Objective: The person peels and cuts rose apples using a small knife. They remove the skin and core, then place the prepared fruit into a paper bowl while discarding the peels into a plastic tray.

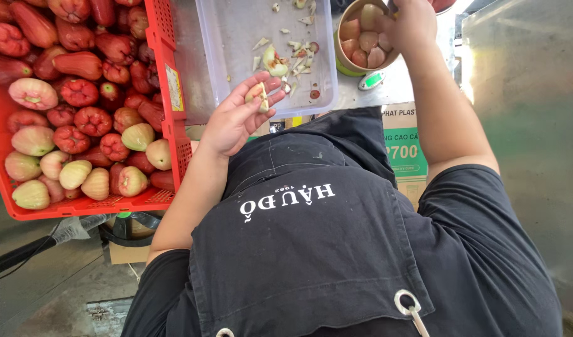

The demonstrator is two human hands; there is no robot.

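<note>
Grey metal tabletop (pixel 192 81) fills the top middle of the head view, with a scuffed grey floor at the lower left and a dull metal wall down the right edge.

One red plastic crate (pixel 164 37) takes up the upper left, piled with rose apples (pixel 80 93): too many to count, mostly dark red, with roughly a dozen pale green-pink ones toward its lower corner. One clear plastic tray (pixel 236 37) sits just right of the crate at top centre, scattered with pale trimmings and a few red bits. One round paper bowl (pixel 345 62) stands at the tray's right edge, holding about six peeled pink-white pieces, and rests on a small scale whose green display (pixel 372 80) shows below it.

The left hand (pixel 236 118) is at centre frame, over the tray's near rim, fingers curled and pinching one cut piece of fruit (pixel 259 95) between thumb and fingertips. The right hand (pixel 411 22) is at the top right, over the bowl's far side, fingers bent downward; whether it holds anything cannot be told.

The two hands are well apart, with the tray's right half between them. Crate and tray nearly touch, leaving a narrow strip of tabletop. A dark apron (pixel 311 249) fills the lower centre, and a cardboard box (pixel 404 150) shows beside the right forearm.
</note>
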